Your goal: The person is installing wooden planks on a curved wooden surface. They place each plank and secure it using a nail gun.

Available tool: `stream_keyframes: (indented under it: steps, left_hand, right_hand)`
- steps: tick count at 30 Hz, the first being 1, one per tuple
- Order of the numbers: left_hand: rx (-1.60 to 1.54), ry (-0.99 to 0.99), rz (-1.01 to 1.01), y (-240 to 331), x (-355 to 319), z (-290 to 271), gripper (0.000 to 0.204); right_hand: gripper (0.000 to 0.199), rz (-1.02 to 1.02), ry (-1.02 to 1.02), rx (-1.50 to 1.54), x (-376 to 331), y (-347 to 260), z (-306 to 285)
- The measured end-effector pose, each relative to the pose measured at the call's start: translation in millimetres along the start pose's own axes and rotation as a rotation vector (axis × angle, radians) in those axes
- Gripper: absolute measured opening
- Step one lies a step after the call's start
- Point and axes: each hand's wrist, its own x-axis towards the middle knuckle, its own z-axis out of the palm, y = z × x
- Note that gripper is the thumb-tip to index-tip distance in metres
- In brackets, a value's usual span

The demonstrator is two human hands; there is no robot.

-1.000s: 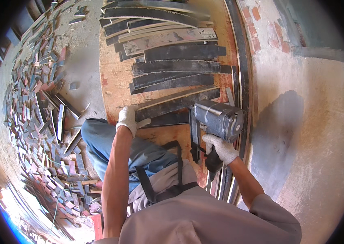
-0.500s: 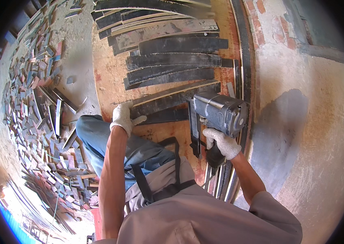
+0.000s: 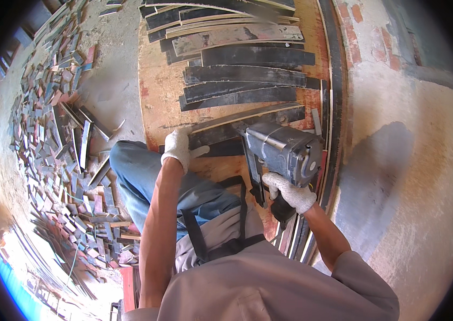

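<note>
Gloved left hand [image 3: 179, 148], fingers spread flat, is pressing a dark curved strip [image 3: 248, 120] at frame centre on the plywood board [image 3: 157, 96]; right hand [image 3: 290, 193] fingers are wrapping the nail gun [image 3: 282, 152] grip, centre-right.

A dusty grey concrete floor [image 3: 424, 176] lies in bright sunlight, a heap of small dark offcut wood pieces [image 3: 50, 134] left, a red brick strip [image 3: 381, 48] upper right.

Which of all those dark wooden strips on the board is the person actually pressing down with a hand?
The nearest strip, slanting and pale-edged. The gloved left hand presses its near end; the nail gun in the right hand sits over it. The others lie untouched.
</note>
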Motion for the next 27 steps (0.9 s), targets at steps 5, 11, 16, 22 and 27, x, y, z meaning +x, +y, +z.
stream_keyframes:
  steps: [5, 11, 16, 22, 27]
  left_hand:
    - [0.026, -0.015, -0.019, -2.1, 11.2, -3.2, 0.027]
    - [-0.011, 0.003, -0.037, 3.7, 3.4, 1.2, 0.026]
    - [0.227, -0.096, 0.116, -4.6, 14.1, -11.4, 0.025]
    - [0.006, -0.017, -0.068, 3.2, 8.1, -0.9, 0.026]
    - [-0.004, -0.051, -0.052, 5.4, 4.4, -0.8, 0.029]
  right_hand:
    - [0.017, -0.149, 0.073, -0.151, 7.2, 9.9, 11.8]
    - [0.014, 0.024, 0.046, -0.069, -2.9, -18.8, 17.8]
    - [0.025, -0.201, 0.042, -0.290, 7.4, -0.5, 26.1]
    - [0.025, -0.098, -0.041, -0.216, 11.4, -9.9, 40.4]
    - [0.027, -0.073, -0.042, -0.162, 3.4, -24.0, 43.9]
